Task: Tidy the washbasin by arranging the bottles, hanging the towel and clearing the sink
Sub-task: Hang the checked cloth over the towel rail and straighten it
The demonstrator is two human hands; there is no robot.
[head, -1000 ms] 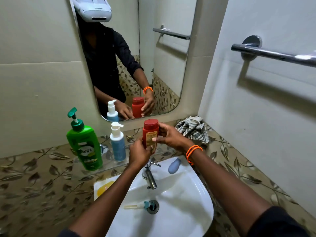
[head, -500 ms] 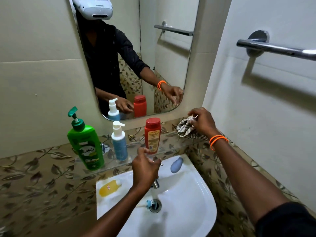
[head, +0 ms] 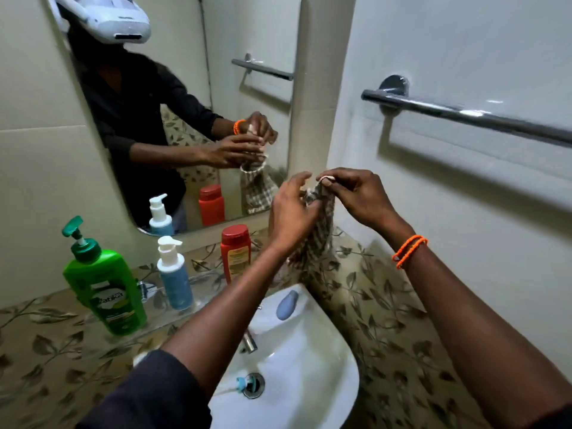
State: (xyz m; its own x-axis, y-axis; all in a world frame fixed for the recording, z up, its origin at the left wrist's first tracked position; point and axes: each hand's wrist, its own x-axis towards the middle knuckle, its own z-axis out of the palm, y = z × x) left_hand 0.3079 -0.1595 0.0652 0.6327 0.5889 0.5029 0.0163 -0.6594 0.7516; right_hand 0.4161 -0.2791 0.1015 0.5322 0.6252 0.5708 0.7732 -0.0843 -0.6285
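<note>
A checked towel (head: 318, 239) hangs in the air above the glass shelf's right end. My right hand (head: 356, 196) pinches its top corner and my left hand (head: 291, 215) grips the cloth just below. Three bottles stand in a row on the shelf: a green pump bottle (head: 105, 289), a blue pump bottle (head: 175, 277) and a red bottle (head: 236, 252). The white washbasin (head: 309, 366) lies below, with a blue-grey soap (head: 287, 305) on its rim and a small teal-capped item (head: 241, 383) by the drain. My left arm hides the basin's left part.
A chrome towel rail (head: 464, 114) runs along the right wall, above and right of my hands. The mirror (head: 185, 103) is behind the bottles. The tap (head: 250, 342) stands at the basin's back, under my left forearm. Leaf-patterned tiles cover the wall around the basin.
I let go of the red bottle, which now stands on the shelf. My right hand took the towel off the shelf and lifted it; my left hand rose from the tap to grip it too.
</note>
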